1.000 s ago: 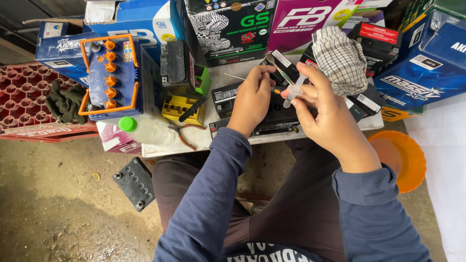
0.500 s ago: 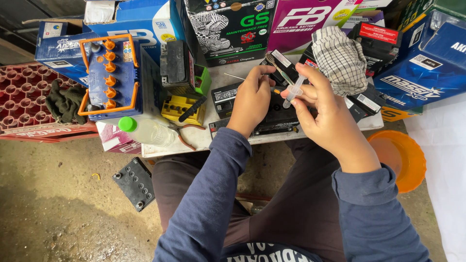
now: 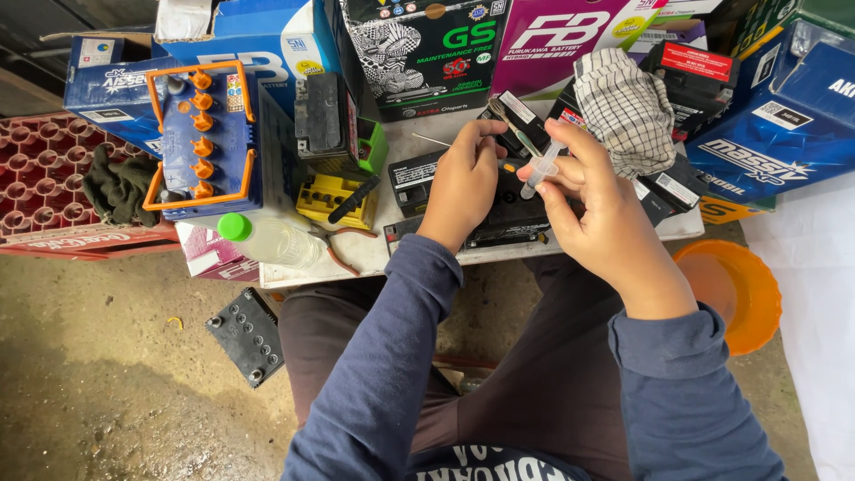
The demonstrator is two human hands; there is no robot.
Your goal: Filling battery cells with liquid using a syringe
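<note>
Above table edge (image 3: 499, 256): right hand (image 3: 598, 214), syringe (image 3: 540, 171)

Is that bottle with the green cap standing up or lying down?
Lying down. The bottle rests on its side at the table's front edge, cap pointing left.

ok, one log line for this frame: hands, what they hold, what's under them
right hand: holds small clear syringe, tip down | left hand: rests on black battery | checked cloth beside

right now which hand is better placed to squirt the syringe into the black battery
Right. The right hand holds the syringe, tip angled down over the black battery. The left hand rests on the battery's top, seemingly steadying it.
</note>
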